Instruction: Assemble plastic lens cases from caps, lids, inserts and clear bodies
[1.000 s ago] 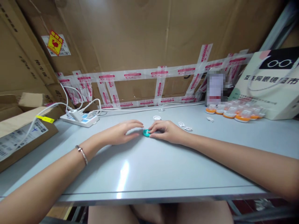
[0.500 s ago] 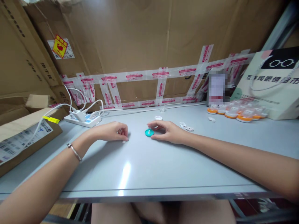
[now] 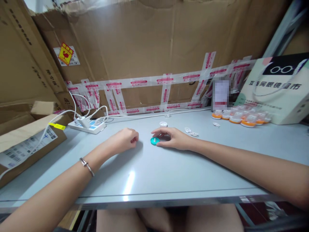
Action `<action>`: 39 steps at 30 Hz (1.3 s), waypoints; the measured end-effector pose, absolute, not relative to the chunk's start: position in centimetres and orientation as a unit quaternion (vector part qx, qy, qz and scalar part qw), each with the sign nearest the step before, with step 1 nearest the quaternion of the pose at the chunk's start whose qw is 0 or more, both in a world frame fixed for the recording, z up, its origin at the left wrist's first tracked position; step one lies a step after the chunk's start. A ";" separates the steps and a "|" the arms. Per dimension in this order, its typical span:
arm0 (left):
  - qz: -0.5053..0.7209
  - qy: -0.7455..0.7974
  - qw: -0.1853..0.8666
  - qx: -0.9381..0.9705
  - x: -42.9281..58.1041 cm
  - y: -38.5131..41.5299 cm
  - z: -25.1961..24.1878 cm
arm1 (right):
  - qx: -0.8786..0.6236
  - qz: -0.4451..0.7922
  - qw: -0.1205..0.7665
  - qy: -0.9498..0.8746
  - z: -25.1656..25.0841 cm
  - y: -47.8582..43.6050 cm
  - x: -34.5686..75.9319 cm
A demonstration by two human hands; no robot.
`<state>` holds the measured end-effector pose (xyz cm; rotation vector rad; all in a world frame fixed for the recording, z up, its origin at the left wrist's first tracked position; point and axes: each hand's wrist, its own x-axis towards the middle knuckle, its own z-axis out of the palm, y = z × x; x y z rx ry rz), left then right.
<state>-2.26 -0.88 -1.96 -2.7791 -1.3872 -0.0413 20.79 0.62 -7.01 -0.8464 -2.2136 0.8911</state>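
In the middle of the grey table lies a teal round disc (image 3: 153, 142) with a small pale peg standing at its centre. My right hand (image 3: 173, 138) holds its edge from the right, thumb at the near side and fingers curved round the far side. To the left of the disc, apart from it, my left hand (image 3: 126, 140) is closed with fingertips curled in; what they pinch, if anything, is hidden. Just behind the right fingers sits a white round cap (image 3: 163, 124). Small white flat parts (image 3: 194, 134) lie beyond my right wrist.
A white power strip (image 3: 88, 125) with cables stands at the back left, near an open cardboard box (image 3: 31, 145). Several clear, orange-based round pieces (image 3: 248, 123) cluster at the back right before a paper bag (image 3: 275, 106). A small clear part (image 3: 167, 114) rests near the taped carton (image 3: 135, 48).
My left hand has lifted slightly and shifted right, toward the disc; the small white piece under its fingertips no longer shows. My right hand stays on the disc. The view has tilted slightly.
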 end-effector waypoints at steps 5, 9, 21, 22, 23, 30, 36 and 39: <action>-0.168 -0.373 -0.017 -0.912 -1.1 -1.1 -3.0 | -0.324 0.355 0.303 -0.823 -6.8 0.5 20.6; -0.232 -0.321 -0.041 -0.917 -0.2 -1.2 -3.9 | -0.312 0.366 0.311 -0.820 -6.9 0.6 20.5; -0.191 -0.281 0.014 -0.940 0.3 -1.0 -4.7 | -0.315 0.358 0.314 -0.821 -7.1 0.8 20.4; -0.180 -0.279 0.028 -0.943 0.2 -1.1 -4.6 | -0.316 0.357 0.314 -0.821 -7.1 0.8 20.4; -0.170 -0.278 0.037 -0.944 0.1 -1.1 -4.5 | -0.317 0.357 0.315 -0.821 -7.1 0.8 20.4; -0.113 -0.268 0.034 -0.956 -0.5 -1.4 -3.9 | -0.312 0.374 0.320 -0.813 -7.3 0.9 20.4; -0.124 -0.261 -0.002 -0.957 -1.0 -1.5 -3.9 | -0.315 0.380 0.320 -0.808 -7.3 0.8 20.4; -0.117 -0.252 -0.017 -0.960 -1.0 -1.7 -3.9 | -0.318 0.381 0.318 -0.808 -7.3 0.8 20.3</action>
